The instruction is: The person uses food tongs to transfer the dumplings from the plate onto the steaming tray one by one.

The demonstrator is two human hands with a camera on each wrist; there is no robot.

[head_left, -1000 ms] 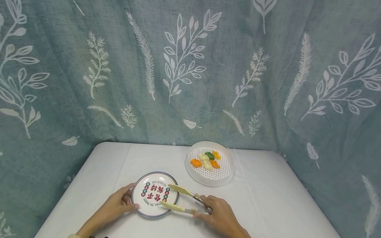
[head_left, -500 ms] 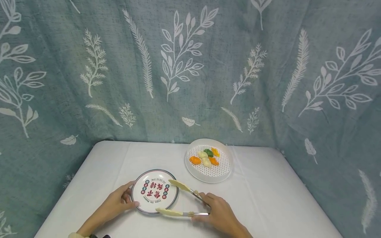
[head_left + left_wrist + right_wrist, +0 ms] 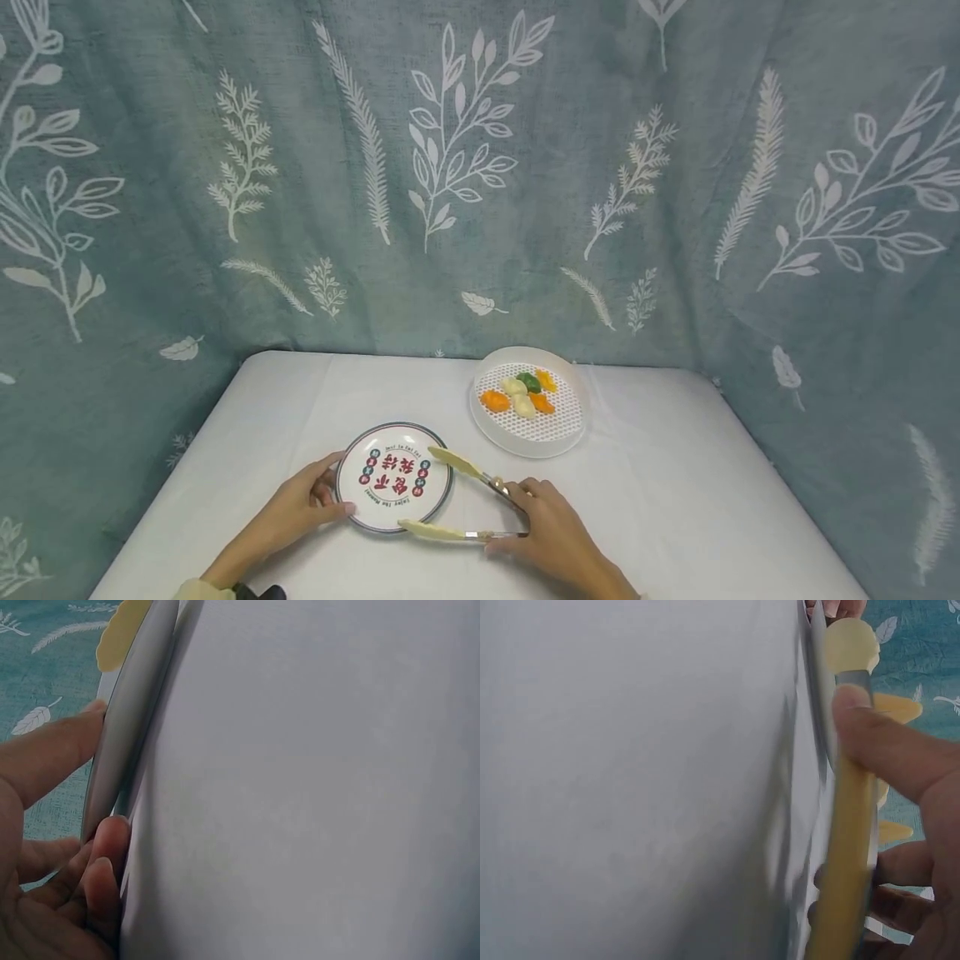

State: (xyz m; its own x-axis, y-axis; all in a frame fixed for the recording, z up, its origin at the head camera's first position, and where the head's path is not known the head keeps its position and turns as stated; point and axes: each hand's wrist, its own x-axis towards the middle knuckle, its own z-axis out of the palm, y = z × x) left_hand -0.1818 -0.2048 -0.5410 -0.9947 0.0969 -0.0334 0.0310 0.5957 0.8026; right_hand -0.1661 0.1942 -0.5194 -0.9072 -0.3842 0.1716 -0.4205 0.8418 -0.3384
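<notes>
A round plate (image 3: 393,477) with red and green print lies on the white tablecloth (image 3: 660,483). My left hand (image 3: 328,498) grips its left rim, thumb on top; in the left wrist view the plate rim (image 3: 124,750) sits between thumb and curled fingers (image 3: 101,877). My right hand (image 3: 519,517) holds cream-tipped metal tongs (image 3: 463,500), spread wide: one tip lies over the plate's right edge, the other at its front edge. In the right wrist view my thumb (image 3: 885,746) presses on the yellow tongs arm (image 3: 847,847).
A white perforated steamer tray (image 3: 555,433) stands behind and to the right of the plate, holding several small dumplings (image 3: 525,396) in orange, white, green and yellow. A teal leaf-print curtain (image 3: 480,167) closes off the back and both sides of the table.
The tongs have spread wider: the near tip slid from over the plate to its front edge. Both hands stay where they were.
</notes>
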